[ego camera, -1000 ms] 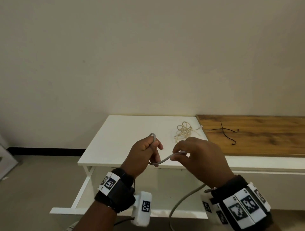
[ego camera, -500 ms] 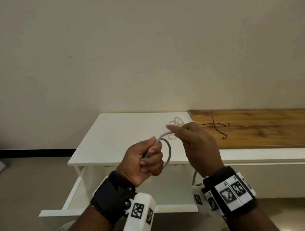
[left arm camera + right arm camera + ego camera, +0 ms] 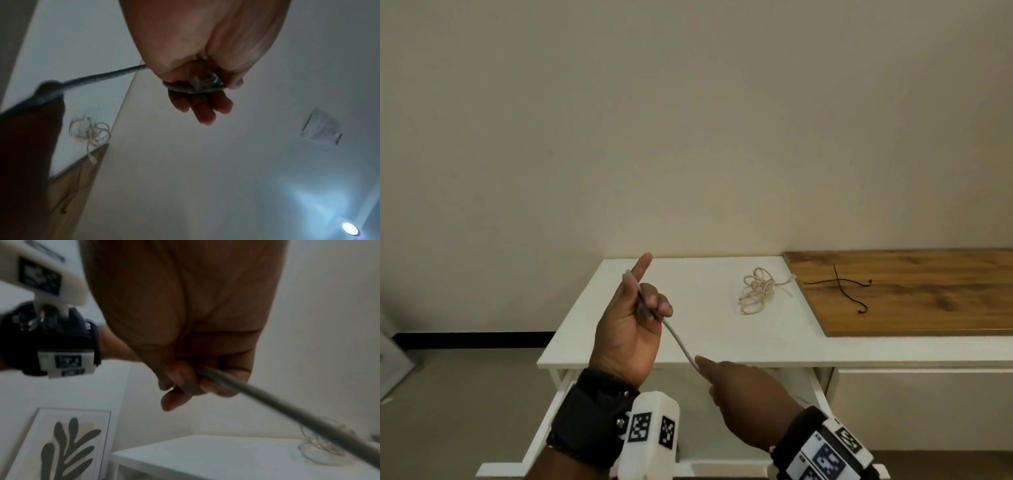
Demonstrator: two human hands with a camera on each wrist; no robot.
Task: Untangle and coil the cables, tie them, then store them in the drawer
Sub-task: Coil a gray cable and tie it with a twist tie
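Nearest to the camera, the right hand [image 3: 746, 394] pinched the grey cable [image 3: 681, 346] between curled fingers, in front of the white table [image 3: 698, 342]. The cable looked round, smooth and rather stiff; it ran in an almost straight line up to the left hand [image 3: 630, 329]. That hand was raised with the palm toward the person, its fingers curled round a small loop of the same cable, with the forefinger straight up. In the left wrist view a clear plug [image 3: 202, 81] lay inside that grip. Below both hands the white drawer [image 3: 551, 421] stood pulled out. Farther back on the matte table top lay a thin cream cable [image 3: 756, 289] in a loose tangle. Beside it, on the grained wooden board [image 3: 928, 308], two thin black ties [image 3: 840, 284] lay crossed.
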